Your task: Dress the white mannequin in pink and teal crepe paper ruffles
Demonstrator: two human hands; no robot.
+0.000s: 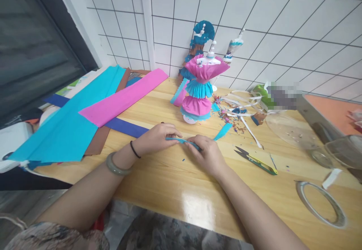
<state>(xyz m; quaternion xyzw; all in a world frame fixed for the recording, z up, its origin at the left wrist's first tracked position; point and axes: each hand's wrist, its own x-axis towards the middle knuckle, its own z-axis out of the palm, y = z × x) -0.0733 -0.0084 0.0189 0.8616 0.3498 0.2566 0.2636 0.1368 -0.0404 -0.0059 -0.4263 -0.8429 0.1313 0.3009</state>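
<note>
A narrow blue crepe paper strip (pixel 178 140) runs between my two hands, just above the wooden table. My left hand (pixel 158 137) pinches its left end between thumb and fingers. Farther along, my right hand (pixel 207 152) is closed on the same strip, and its fingers cover part of it. A loose turquoise piece (pixel 224 131) shows beyond the right hand; whether it joins the held strip I cannot tell. Behind the hands stands a paper doll-like figure (pixel 199 88) with tiered pink and turquoise ruffles and a white top.
Turquoise (pixel 68 118), pink (pixel 127 96) and dark blue (pixel 128 127) crepe sheets lie at the left. To the right are thread snips (pixel 256 160), paper scraps (pixel 233 118), a tape roll (pixel 322 204) and a clear container (pixel 345 152). A tiled wall (pixel 181 23) borders the table (pixel 158 178).
</note>
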